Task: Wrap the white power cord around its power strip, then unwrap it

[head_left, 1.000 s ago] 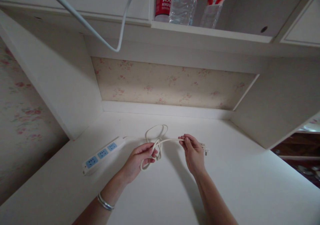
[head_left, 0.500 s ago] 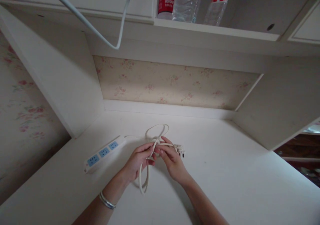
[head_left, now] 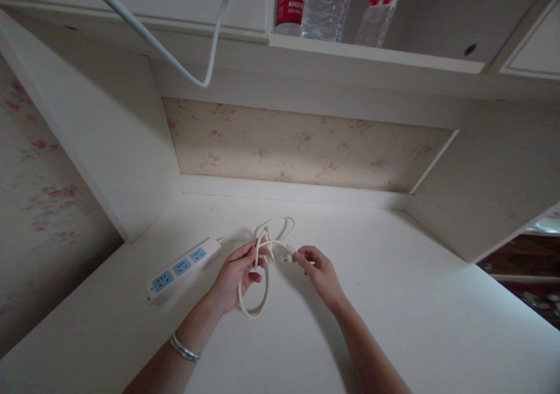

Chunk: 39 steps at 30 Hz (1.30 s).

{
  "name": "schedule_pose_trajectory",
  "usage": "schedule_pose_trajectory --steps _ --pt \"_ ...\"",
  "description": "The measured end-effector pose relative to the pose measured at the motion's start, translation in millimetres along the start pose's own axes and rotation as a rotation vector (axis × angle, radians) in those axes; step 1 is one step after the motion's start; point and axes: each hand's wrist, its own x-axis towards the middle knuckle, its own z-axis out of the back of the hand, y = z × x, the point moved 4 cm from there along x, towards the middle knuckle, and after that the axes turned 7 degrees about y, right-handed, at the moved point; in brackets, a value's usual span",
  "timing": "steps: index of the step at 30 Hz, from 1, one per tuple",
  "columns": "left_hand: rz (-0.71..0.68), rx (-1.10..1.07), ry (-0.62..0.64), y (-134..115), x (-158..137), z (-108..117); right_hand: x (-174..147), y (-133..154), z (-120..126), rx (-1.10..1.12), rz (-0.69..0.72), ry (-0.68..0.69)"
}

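Note:
My left hand [head_left: 236, 274] is closed around a white power cord [head_left: 265, 301], bunched in loops that hang below and spread behind the fingers. The thumb and fingers of my right hand [head_left: 318, 271] pinch the cord's white plug [head_left: 289, 254], just right of the bundle. From the far side of the loops a thin stretch of cord runs left to a white power strip [head_left: 213, 246] with blue socket panels, lying at a slant on the white desk [head_left: 394, 324]. Where the loops cross inside my left hand is partly hidden.
A shelf [head_left: 376, 56] overhangs the desk, holding a red-labelled bottle [head_left: 290, 3] and other clear plastic bottles [head_left: 324, 9]. A pale cable or rod [head_left: 175, 64] dips in at the upper left. White side panels [head_left: 87, 108] flank the desk.
My right hand has moved off the bundle to the right and now grips the plug at its tip. My left hand keeps the loops, shifted slightly left.

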Motion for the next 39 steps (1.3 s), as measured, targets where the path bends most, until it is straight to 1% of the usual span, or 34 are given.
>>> schedule_pose_trajectory --steps 1,5,6,8,11,13,15,18,21,23,26,28,31,34,39 --pt "0.004 -0.005 0.001 0.1 -0.1 -0.2 1.2 -0.2 0.7 0.0 0.026 0.003" --pt "0.01 -0.033 0.005 -0.9 -0.4 -0.4 2.9 1.9 -8.7 0.037 0.097 0.13" --pt "0.01 -0.034 0.005 -1.4 -0.6 -0.3 3.0 2.6 -10.3 0.049 0.111 0.14" --pt "0.013 -0.01 0.003 -2.0 -1.0 0.1 3.0 2.8 -8.9 0.105 0.121 0.087" --pt "0.019 0.103 0.002 -0.6 -0.5 0.3 0.6 2.9 0.3 0.225 0.128 -0.091" --pt "0.004 0.222 -0.014 0.6 1.0 1.3 -2.4 5.7 3.9 0.248 0.141 -0.145" --pt "-0.051 0.367 -0.066 -0.8 2.2 4.0 -5.4 9.9 3.3 0.204 0.137 -0.138" --pt "-0.213 0.67 -0.12 -9.4 0.7 5.6 -8.5 14.8 -2.7 0.106 0.114 -0.08" --pt "-0.368 0.992 -0.106 -18.5 -4.7 1.2 -9.3 15.2 -10.5 0.058 0.108 -0.011" --pt "-0.427 1.147 -0.105 -21.9 -8.0 -2.1 -9.2 14.0 -15.2 0.038 0.115 0.025" --pt "-0.473 1.334 -0.093 -22.0 -10.7 -8.4 -9.5 13.2 -21.7 -0.014 0.135 0.052" --pt "-0.472 1.45 -0.075 -18.2 -11.3 -12.6 -10.3 15.3 -25.8 -0.056 0.161 0.061" --pt "-0.41 1.558 -0.081 -10.2 -11.3 -15.2 -12.6 22.8 -30.6 -0.121 0.247 0.078" --pt "-0.355 1.55 -0.095 -3.7 -11.5 -14.5 -15.6 29.8 -33.1 -0.162 0.338 0.087" --pt "-0.308 1.53 -0.028 5.6 -10.3 -15.1 -18.5 30.8 -35.4 -0.258 0.397 0.019"
